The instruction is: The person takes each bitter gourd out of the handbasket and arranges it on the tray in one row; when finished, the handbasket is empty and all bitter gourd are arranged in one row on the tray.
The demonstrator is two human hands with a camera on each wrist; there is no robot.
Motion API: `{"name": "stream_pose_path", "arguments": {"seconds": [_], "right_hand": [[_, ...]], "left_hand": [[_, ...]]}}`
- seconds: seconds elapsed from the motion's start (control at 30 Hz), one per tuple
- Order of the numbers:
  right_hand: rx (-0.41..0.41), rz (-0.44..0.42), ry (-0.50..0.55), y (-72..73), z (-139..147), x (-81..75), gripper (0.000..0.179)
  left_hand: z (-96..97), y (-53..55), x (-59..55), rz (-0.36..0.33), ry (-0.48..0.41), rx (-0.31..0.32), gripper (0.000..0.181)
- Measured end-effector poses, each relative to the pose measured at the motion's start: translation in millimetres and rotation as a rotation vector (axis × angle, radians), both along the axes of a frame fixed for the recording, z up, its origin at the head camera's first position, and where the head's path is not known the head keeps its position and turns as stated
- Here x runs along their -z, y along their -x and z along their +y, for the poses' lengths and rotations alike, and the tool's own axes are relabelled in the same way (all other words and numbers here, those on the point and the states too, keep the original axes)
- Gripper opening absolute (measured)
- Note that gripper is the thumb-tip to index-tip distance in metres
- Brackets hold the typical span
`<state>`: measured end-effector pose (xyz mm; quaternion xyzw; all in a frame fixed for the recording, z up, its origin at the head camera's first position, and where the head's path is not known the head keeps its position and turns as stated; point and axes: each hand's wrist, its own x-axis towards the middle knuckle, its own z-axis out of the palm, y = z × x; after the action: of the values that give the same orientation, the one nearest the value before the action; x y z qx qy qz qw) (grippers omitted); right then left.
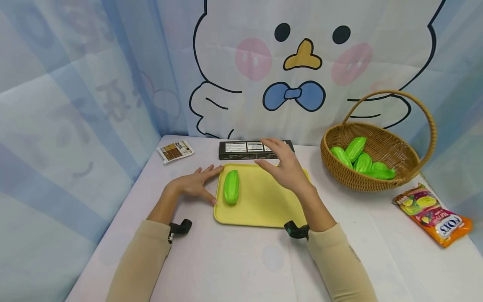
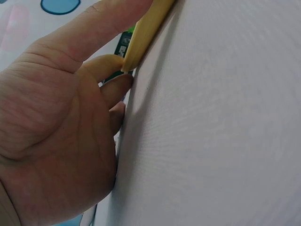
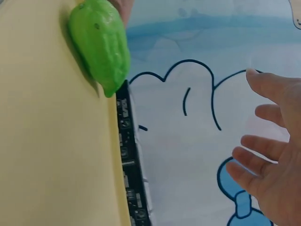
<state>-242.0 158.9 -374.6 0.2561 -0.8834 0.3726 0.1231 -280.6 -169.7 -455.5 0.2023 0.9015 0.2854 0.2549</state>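
Observation:
A yellow tray (image 1: 264,201) lies on the table with one bright green, ridged gourd (image 1: 231,187) near its left side. My left hand (image 1: 192,184) is at the tray's left edge, fingers spread, thumb and index fingertips right at the rim. In the left wrist view, the thumb and forefinger of that hand (image 2: 56,113) meet the tray's yellow rim (image 2: 146,35). Over the tray's right part hovers my right hand (image 1: 284,167), its fingers apart and nothing in it. The right wrist view shows the gourd (image 3: 100,44) well away from this hand (image 3: 277,146).
A wicker basket (image 1: 339,178) with several green gourds (image 1: 355,149) stands at the back right. In front of it lies an orange snack bag (image 1: 434,214). Behind the tray is a black box (image 1: 235,152); a small brown-and-white packet (image 1: 175,152) lies back left. A printed curtain (image 1: 226,50) encloses the table.

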Motion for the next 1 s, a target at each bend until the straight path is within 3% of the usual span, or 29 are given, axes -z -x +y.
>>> {"name": "stream_pose_path", "arguments": {"seconds": [0.43, 1.0], "right_hand": [[0.063, 0.119, 0.057, -4.8, 42.0, -21.0, 0.06], [0.242, 0.1, -0.07, -4.8, 133.0, -50.6, 0.056]], "left_hand": [[-0.6, 1.2, 0.6, 0.003, 0.007, -0.001, 0.132], [-0.6, -0.4, -0.3, 0.014, 0.01, 0.015, 0.132]]}}
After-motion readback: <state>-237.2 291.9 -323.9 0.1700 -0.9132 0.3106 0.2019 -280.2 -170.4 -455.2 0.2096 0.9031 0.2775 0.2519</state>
